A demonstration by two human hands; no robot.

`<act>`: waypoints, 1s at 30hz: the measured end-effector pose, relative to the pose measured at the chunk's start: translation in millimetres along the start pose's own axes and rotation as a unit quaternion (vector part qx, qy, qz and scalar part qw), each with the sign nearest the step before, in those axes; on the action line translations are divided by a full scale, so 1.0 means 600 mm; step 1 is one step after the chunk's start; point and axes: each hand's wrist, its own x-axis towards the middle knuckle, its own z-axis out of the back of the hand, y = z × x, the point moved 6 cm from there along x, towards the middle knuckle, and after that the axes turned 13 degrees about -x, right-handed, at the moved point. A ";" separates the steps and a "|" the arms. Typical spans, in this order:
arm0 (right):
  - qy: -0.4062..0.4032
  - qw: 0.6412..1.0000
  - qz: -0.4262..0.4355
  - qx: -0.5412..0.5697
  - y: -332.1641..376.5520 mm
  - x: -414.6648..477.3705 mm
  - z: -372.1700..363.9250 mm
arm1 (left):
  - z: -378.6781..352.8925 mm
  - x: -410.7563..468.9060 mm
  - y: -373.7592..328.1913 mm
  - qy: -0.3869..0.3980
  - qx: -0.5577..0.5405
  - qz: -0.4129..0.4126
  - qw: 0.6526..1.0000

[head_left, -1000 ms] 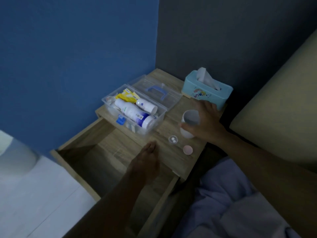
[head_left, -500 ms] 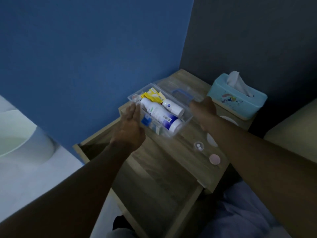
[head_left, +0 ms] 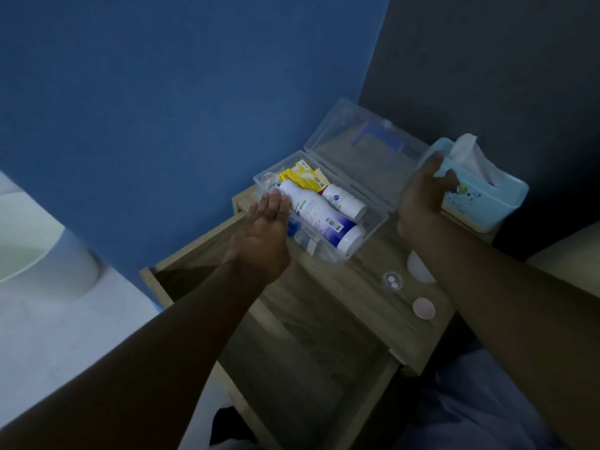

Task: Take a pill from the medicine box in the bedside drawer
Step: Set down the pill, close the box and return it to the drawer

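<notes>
The left hand (head_left: 264,227), fingers spread flat, rests against the near end of the clear medicine box (head_left: 370,219) on the bench (head_left: 373,306). The right hand (head_left: 422,196), open, touches the raised lid (head_left: 363,138). Behind the right forearm, two pills (head_left: 392,281) sit in a small cap.

A clear medicine box (head_left: 373,203) with blue handle (head_left: 378,138) holds white bottles (head_left: 319,216); the tissue box (head_left: 480,199) at right is light blue.
</notes>
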 end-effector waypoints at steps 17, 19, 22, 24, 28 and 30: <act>0.227 0.743 0.550 -0.306 -0.012 -0.206 0.026 | 0.066 -0.019 0.003 -0.061 -0.034 -0.002 0.998; 0.217 0.720 0.572 -0.328 -0.030 -0.216 0.023 | 0.070 -0.010 -0.005 -0.045 -0.020 -0.012 0.999; 0.202 0.700 0.587 -0.354 -0.049 -0.218 0.019 | 0.069 0.006 -0.013 -0.023 -0.001 -0.032 0.999; 0.191 0.694 0.599 -0.352 -0.053 -0.218 0.020 | 0.060 0.015 -0.008 -0.003 0.015 -0.027 1.000; 0.170 0.689 0.612 -0.348 -0.061 -0.221 0.021 | 0.034 0.018 0.002 -0.010 0.015 -0.012 1.000; 0.158 0.691 0.612 -0.351 -0.062 -0.224 0.021 | 0.029 0.021 0.002 -0.022 0.025 -0.016 0.999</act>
